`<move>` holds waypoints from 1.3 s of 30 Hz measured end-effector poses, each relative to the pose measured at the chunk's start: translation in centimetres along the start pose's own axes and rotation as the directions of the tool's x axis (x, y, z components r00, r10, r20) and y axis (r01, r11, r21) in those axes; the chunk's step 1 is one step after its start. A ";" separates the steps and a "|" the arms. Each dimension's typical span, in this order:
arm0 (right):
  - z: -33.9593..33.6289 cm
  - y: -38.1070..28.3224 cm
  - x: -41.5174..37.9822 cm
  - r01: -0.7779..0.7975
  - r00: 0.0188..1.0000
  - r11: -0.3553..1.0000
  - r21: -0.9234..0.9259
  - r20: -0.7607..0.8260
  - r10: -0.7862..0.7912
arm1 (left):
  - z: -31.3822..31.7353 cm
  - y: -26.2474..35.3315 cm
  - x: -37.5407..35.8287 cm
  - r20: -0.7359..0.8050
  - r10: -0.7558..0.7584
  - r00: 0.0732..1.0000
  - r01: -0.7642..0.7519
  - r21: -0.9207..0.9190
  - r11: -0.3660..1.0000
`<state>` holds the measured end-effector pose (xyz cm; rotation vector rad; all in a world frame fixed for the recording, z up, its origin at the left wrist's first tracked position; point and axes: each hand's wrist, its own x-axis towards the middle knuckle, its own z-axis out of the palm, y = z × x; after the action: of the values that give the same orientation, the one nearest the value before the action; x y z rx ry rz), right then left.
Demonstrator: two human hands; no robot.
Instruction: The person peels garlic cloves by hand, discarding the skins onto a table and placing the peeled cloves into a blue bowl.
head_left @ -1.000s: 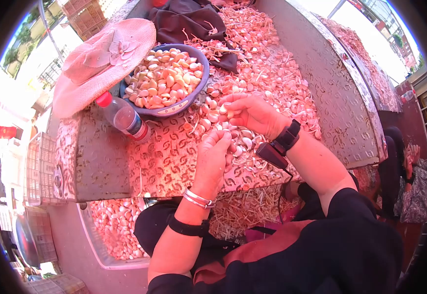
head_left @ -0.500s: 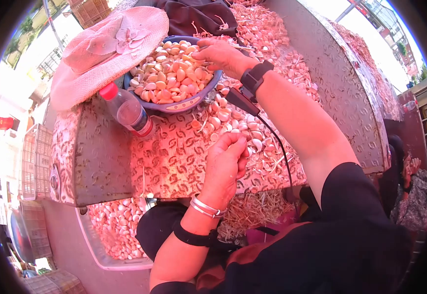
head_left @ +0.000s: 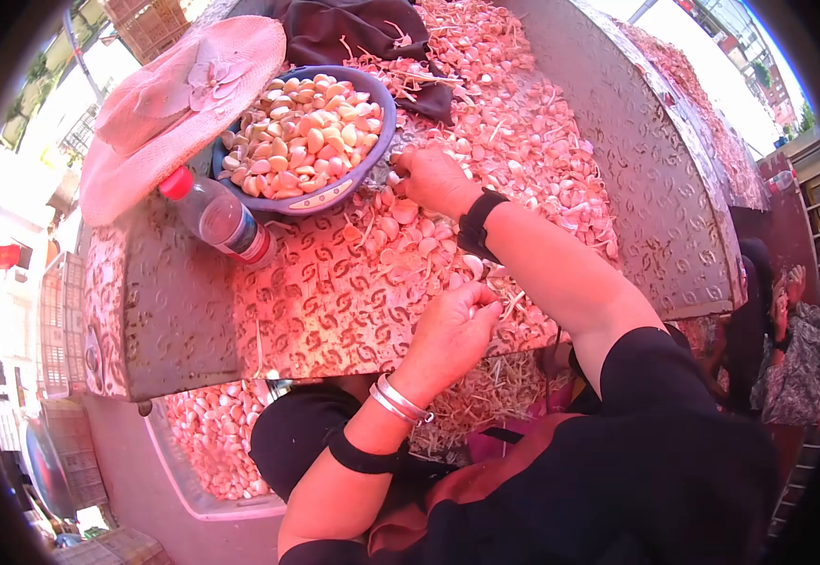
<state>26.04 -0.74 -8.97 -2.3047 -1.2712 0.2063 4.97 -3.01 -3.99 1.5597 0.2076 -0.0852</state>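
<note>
My left hand (head_left: 452,330) is closed in a pinch above the front of the metal tray. What it holds, if anything, is hidden, though a white garlic clove (head_left: 473,266) shows right at the fingertips. Farther back, my right hand (head_left: 435,181) reaches down beside the bowl with bent fingers, a pale garlic clove (head_left: 394,177) at their tips. Peeled cloves fill the blue bowl (head_left: 386,127). Loose unpeeled garlic cloves (head_left: 546,165) spread over the tray right of and behind my right hand, and more lie between my two hands.
A pink sun hat (head_left: 160,104) leans over the bowl's left side, near a red-capped bottle (head_left: 226,226). Dark cloth (head_left: 358,33) lies behind the bowl. Below the metal tray (head_left: 287,330) stand a tub of cloves (head_left: 207,443) and garlic scraps (head_left: 485,405). Another person's hands (head_left: 791,287) appear far right.
My right hand has moved from above the bowl's right side down to the tray beside it. My left hand remains pinched, slightly lower and farther right. The whole view has shifted a little.
</note>
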 end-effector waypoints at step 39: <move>-7.8 -7.4 -11.0 -0.201 0.979 0.466 0.862 0.187 0.077 | -3.3 1.2 1.6 -0.579 0.457 0.675 -0.282 0.370 0.885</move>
<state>17.23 -9.32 0.28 -1.4525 -0.7062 0.8646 6.53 0.40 -3.12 1.8106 0.4350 0.8159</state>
